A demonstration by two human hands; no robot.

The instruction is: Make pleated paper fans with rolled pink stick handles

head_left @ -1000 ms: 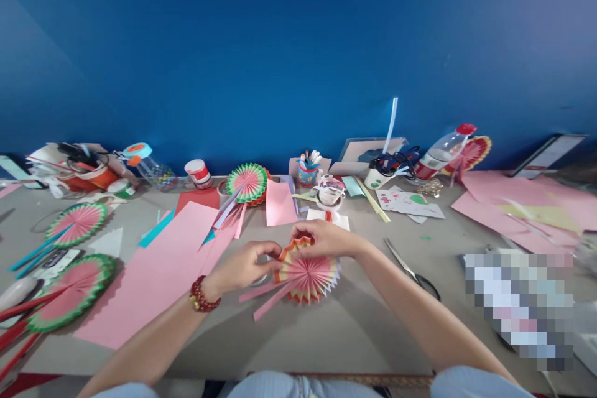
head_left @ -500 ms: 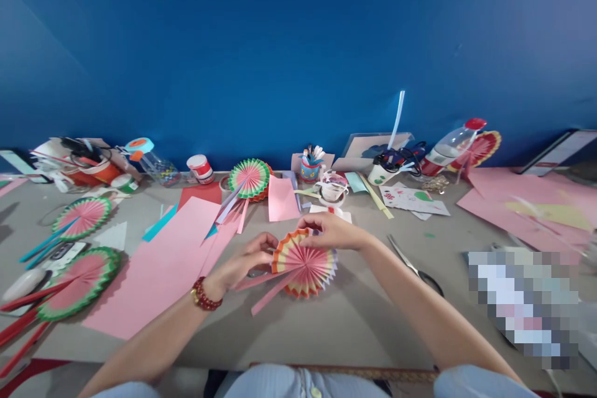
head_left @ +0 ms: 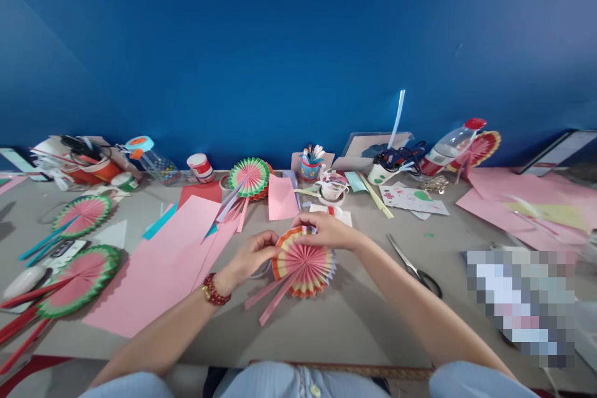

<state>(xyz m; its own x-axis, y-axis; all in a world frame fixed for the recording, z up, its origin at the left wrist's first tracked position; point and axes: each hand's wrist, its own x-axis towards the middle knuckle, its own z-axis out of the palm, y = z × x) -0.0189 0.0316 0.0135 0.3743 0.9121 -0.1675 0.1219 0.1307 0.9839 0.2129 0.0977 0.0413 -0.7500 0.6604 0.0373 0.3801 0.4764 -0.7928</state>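
Note:
A round pleated paper fan (head_left: 305, 264), pink in the middle with yellow, orange and pale purple edges, is held just above the table in front of me. Two pink paper strips hang from it toward the lower left. My left hand (head_left: 256, 254) pinches its left edge between thumb and fingers. Across its top edge, my right hand (head_left: 324, 230) grips the paper, thumb on the near face and fingers behind. To the right of the fan lies a pair of scissors (head_left: 415, 267) with black handles.
Large pink paper sheets (head_left: 158, 267) lie on the left. Pink-and-green fans (head_left: 84, 280) rest at the far left, and another fan (head_left: 250, 178) stands at the back. Along the blue wall are a pen cup (head_left: 310, 169), a white cup (head_left: 383, 171) and a bottle (head_left: 448, 149).
My left hand has moved right and slightly up, onto the fan's left edge. The fan's pink strips have swung a little to the right. My right hand has shifted slightly left.

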